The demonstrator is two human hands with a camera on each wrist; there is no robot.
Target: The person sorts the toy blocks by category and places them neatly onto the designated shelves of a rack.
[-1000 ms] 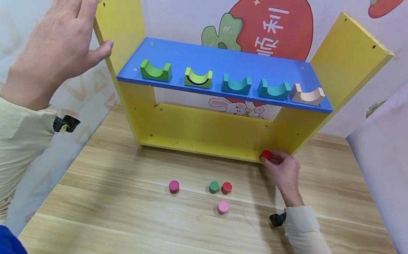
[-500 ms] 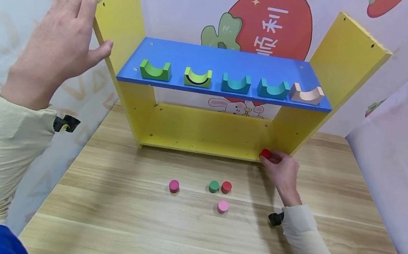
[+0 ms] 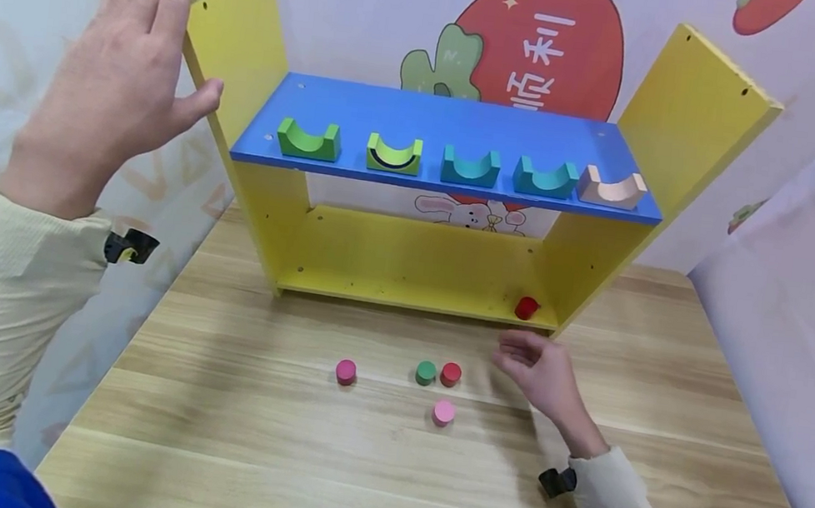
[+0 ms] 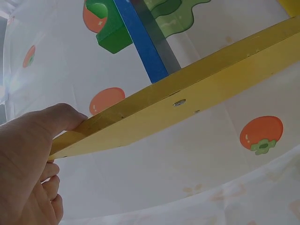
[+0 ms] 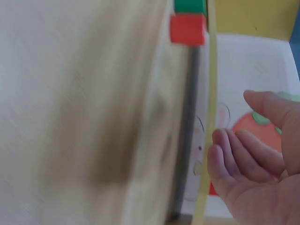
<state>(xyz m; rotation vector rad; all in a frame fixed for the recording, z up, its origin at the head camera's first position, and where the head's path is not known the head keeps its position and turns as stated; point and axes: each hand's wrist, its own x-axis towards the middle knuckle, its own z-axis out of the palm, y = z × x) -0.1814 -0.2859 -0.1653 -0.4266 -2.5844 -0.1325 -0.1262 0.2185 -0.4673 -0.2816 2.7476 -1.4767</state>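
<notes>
In the head view my left hand holds the left side panel of a yellow and blue wooden shelf, fingers along its outside; the left wrist view shows my thumb against the panel's edge. A short red cylinder block lies on the lower yellow board, at its right end. Just in front, my right hand hovers with loosely bent fingers and nothing in them. To its left on the table stand a second red cylinder, a green cylinder, a light pink cylinder and a magenta cylinder.
Several U-shaped blocks in green, teal and beige line the front of the blue board. The shelf's right panel rises beside them. Patterned cloth hangs behind and beside the wooden table.
My right hand has let go of the red cylinder on the lower board and drawn back toward the front of the table. My left hand has stayed on the panel.
</notes>
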